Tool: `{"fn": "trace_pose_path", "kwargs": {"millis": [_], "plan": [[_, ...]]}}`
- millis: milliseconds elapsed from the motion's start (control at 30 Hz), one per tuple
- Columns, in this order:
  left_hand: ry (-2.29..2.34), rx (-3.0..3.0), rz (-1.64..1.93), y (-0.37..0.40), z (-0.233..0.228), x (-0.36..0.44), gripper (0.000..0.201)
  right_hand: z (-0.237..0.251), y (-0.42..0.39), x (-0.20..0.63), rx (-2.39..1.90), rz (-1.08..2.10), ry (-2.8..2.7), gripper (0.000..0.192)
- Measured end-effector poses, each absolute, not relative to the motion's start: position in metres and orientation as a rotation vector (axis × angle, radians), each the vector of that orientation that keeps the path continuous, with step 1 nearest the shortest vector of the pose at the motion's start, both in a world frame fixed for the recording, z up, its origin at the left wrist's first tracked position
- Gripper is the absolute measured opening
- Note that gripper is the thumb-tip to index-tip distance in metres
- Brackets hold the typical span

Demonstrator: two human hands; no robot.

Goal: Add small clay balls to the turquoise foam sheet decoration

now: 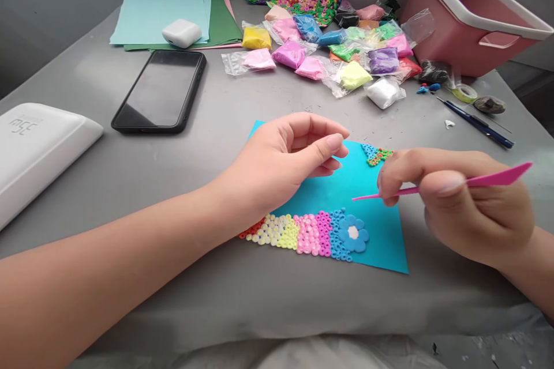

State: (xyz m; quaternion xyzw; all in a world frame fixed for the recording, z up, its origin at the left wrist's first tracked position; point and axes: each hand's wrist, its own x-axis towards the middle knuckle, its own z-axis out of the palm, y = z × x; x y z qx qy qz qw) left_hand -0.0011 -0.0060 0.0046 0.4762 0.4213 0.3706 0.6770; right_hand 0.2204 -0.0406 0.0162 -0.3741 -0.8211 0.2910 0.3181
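Two hands over a turquoise sheet (346,196) lying flat on the grey desk (208,150). Right hand (459,207) pinched shut round a pink modelling tool (497,177), held mid-shaft like a pen, fine tip pointing left above the sheet. Left hand (285,161) loosely curled, thumb meeting fingertips, holding nothing visible. Probably light and stiff, that tool, best gripped near the middle. Rows of clay dots (298,233) and a blue flower (352,233) along the near edge: likely soft, easily dented, better left unpressed.
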Motion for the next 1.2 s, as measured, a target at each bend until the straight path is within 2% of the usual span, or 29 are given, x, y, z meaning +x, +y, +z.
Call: {"fn": "trace_pose_path", "kwargs": {"millis": [367,567,967,1067,1200], "plan": [[0.947,1.084,0.831,-0.006,0.004,-0.001,0.009,0.010,-0.040,0.218,-0.987,0.791,-2.270,0.046],[0.952,1.084,0.832,-0.005,0.004,-0.002,0.009,0.005,-0.040,0.218,-0.970,0.821,-2.257,0.038],[0.933,1.111,0.819,-0.006,0.003,-0.002,0.010,0.008,-0.043,0.217,-1.013,0.882,-2.248,0.042],[0.957,1.131,0.793,-0.007,0.004,-0.002,0.012,0.010,-0.039,0.219,-0.976,0.870,-2.085,0.049],[0.989,1.169,0.792,-0.009,0.005,-0.001,0.012,0.012,-0.028,0.223,-0.861,0.655,-1.674,0.054]]}}
